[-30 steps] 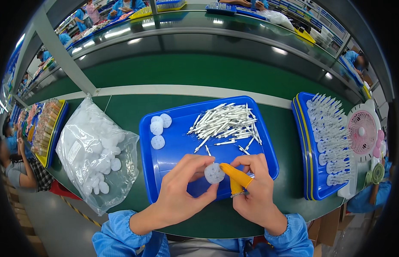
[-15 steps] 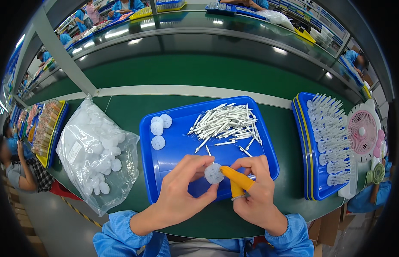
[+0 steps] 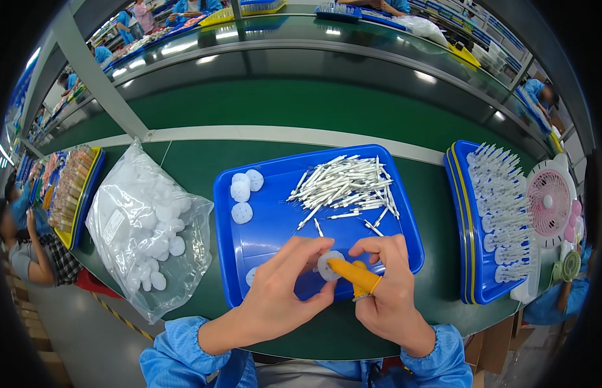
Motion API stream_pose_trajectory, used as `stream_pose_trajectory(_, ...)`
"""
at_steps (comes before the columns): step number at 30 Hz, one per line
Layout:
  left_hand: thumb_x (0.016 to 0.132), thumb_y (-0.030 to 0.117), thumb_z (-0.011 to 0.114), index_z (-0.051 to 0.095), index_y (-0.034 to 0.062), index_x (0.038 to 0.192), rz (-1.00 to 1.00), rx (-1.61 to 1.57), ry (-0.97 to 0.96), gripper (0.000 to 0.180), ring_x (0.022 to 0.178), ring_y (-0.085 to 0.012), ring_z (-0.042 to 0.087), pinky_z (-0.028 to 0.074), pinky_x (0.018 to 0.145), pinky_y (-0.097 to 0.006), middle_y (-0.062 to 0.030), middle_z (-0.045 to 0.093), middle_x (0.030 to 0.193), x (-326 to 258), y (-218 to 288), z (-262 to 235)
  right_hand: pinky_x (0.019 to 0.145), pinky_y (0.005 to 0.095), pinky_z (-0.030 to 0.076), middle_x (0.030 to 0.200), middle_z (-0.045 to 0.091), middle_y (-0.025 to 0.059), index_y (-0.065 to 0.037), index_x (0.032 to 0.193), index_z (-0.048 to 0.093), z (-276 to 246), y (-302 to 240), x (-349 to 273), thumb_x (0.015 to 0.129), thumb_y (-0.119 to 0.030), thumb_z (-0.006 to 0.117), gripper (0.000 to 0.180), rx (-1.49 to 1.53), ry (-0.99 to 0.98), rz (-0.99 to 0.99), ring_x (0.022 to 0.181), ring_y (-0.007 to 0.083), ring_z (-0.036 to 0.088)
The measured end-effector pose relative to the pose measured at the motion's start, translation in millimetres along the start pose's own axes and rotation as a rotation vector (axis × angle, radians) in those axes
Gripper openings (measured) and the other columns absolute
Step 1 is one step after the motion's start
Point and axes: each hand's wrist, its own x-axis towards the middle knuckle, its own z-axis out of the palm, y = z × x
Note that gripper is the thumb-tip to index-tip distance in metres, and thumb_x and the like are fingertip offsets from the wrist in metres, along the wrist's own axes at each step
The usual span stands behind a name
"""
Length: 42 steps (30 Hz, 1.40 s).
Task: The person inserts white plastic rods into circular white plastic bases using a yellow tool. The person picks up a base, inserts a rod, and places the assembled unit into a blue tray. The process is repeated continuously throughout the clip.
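Note:
Over the near part of a blue tray [image 3: 222, 223], my left hand [image 3: 275, 284] is closed in a pinch on a translucent white disc [image 3: 325, 266]. My right hand [image 3: 388, 291] has yellow coverings on two fingers, and one covered fingertip presses on the face of that disc. Whether the right fingers also hold a small part is hidden. A pile of thin white sticks with fine wire ends [image 3: 343, 187] lies in the tray's far right. Three similar discs [image 3: 241, 192] sit at its far left, and another disc [image 3: 251, 276] is partly behind my left hand.
A clear plastic bag of white discs [image 3: 142, 226] lies left of the tray. Stacked trays [image 3: 469, 258] at right hold rows of discs with sticks. Beyond them stand a pink-and-white fan [image 3: 548, 199] and a green fan [image 3: 570, 263]. Filled trays [image 3: 71, 197] stand far left, near a seated person.
My right covered finger has moved from the disc's edge onto its face. The disc has tilted and shifted slightly right. The disc beside my left hand has come into view.

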Motion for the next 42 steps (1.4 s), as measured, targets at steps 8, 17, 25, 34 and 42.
stream_pose_trajectory(8,0.081,-0.005,0.084,0.061,0.0023,0.137,-0.016,-0.008,0.000,0.061,0.111,-0.0277,0.077,0.067,0.089,-0.037,-0.0151,0.068,0.122,0.4,0.7,-0.2,0.077,0.0408,0.047,0.119,0.063,0.0129,0.004,0.102,0.081,1.9,3.2,1.9,0.059,0.011,0.065,0.046,-0.028,-0.007,0.016,0.100,0.0322,0.052)
stream_pose_trajectory(17,0.082,-0.005,0.082,0.060,0.0005,0.137,-0.063,-0.042,0.016,0.059,0.109,-0.0282,0.076,0.068,0.093,-0.039,-0.0163,0.066,0.119,0.7,0.0,-0.9,0.075,0.0386,0.047,0.117,0.064,0.0113,0.004,0.103,0.081,-3.1,-3.6,0.5,0.058,0.009,0.066,0.048,-0.006,0.023,0.003,0.097,0.0310,0.053)
stream_pose_trajectory(25,0.083,-0.003,0.083,0.060,0.0014,0.137,-0.079,-0.050,0.013,0.059,0.107,-0.0285,0.075,0.068,0.092,-0.040,-0.0161,0.066,0.119,0.8,0.4,-1.0,0.074,0.0387,0.047,0.116,0.064,0.0116,0.005,0.101,0.080,0.0,-2.6,-0.5,0.058,0.008,0.067,0.046,0.007,0.021,0.032,0.096,0.0313,0.053)
stream_pose_trajectory(34,0.081,-0.006,0.083,0.061,0.0021,0.137,-0.088,-0.031,-0.018,0.060,0.112,-0.0262,0.077,0.067,0.092,-0.038,-0.0131,0.067,0.121,0.4,2.4,-0.7,0.074,0.0398,0.047,0.114,0.063,0.0132,0.006,0.095,0.078,4.7,-2.5,0.1,0.058,0.010,0.067,0.039,0.018,-0.021,-0.017,0.094,0.0320,0.053)
stream_pose_trajectory(42,0.080,-0.006,0.083,0.061,0.0011,0.137,-0.096,-0.052,-0.011,0.062,0.113,-0.0266,0.076,0.067,0.093,-0.038,-0.0141,0.067,0.122,1.1,1.0,-2.5,0.074,0.0390,0.047,0.113,0.063,0.0135,0.005,0.097,0.079,3.6,-4.6,-2.5,0.058,0.010,0.066,0.042,0.041,-0.042,0.000,0.093,0.0320,0.053)
